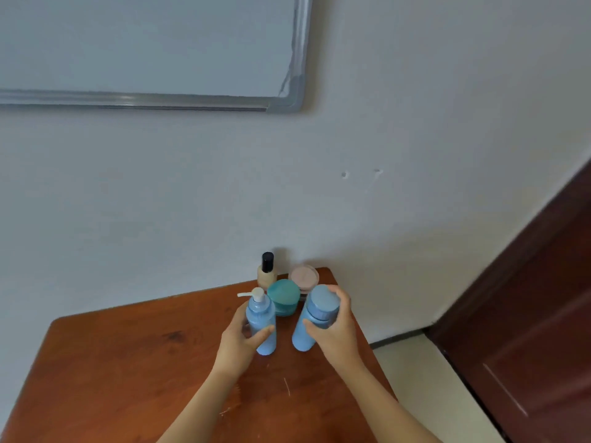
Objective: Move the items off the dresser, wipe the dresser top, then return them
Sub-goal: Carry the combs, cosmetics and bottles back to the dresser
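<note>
On the brown wooden dresser top stand several toiletries near the far right corner. My left hand is wrapped around a light blue pump bottle with a white nozzle. My right hand grips a light blue capped bottle, tilted slightly. Behind them sit a teal round jar, a pale pink jar and a small beige bottle with a black cap against the wall.
A whiteboard with a grey frame hangs on the wall above. A dark brown door stands to the right, with pale floor between it and the dresser's right edge.
</note>
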Motion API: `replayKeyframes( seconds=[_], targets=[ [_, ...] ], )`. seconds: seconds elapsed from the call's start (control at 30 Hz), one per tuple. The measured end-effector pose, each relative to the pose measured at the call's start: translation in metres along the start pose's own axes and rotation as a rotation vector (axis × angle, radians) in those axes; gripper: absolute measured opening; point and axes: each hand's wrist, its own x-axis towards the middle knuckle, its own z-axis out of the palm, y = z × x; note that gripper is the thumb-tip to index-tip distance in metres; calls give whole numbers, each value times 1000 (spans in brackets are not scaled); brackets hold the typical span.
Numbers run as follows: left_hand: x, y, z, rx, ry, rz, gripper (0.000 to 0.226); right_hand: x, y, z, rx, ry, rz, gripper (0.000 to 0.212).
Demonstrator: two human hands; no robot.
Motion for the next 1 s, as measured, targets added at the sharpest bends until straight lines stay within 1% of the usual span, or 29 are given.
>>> replayKeyframes(
  seconds=[0.07, 0.2, 0.3, 0.4, 0.47, 0.53, 0.63, 0.73, 0.8, 0.9, 1.0],
  targets=[
    [-3, 1, -3, -17, -34, 22, 50, -18, -5, -17, 12, 101, 24, 68],
    [-7, 23, 20, -26, -231, 117, 46, -62, -21, -63, -13, 276, 60, 69],
    [-19, 57, 65, -68, -415, 203, 38, -108, -36, -101, -90, 375, 89, 67],
    [-47, 91, 113, -97, -621, 286, 37, -162, -45, -140, -178, 510, 156, 67],
    [-75, 110, 143, -126, -776, 299, 36, -204, -49, -168, -221, 627, 197, 68],
    [-95, 119, 162, -171, -856, 300, 37, -234, -52, -188, -242, 701, 230, 72],
    [-145, 130, 199, -201, -1040, 317, 35, -302, -61, -217, -236, 879, 286, 77],
    [-207, 135, 234, -190, -1242, 317, 50, -377, -71, -240, -225, 1024, 341, 77],
    [-257, 138, 256, -188, -1354, 327, 49, -430, -79, -251, -249, 1105, 384, 72],
    [-338, 137, 285, -178, -1481, 360, 52, -509, -90, -266, -284, 1199, 433, 67],
    [-426, 132, 309, -175, -1566, 374, 57, -589, -99, -281, -300, 1253, 457, 66]
  ],
)
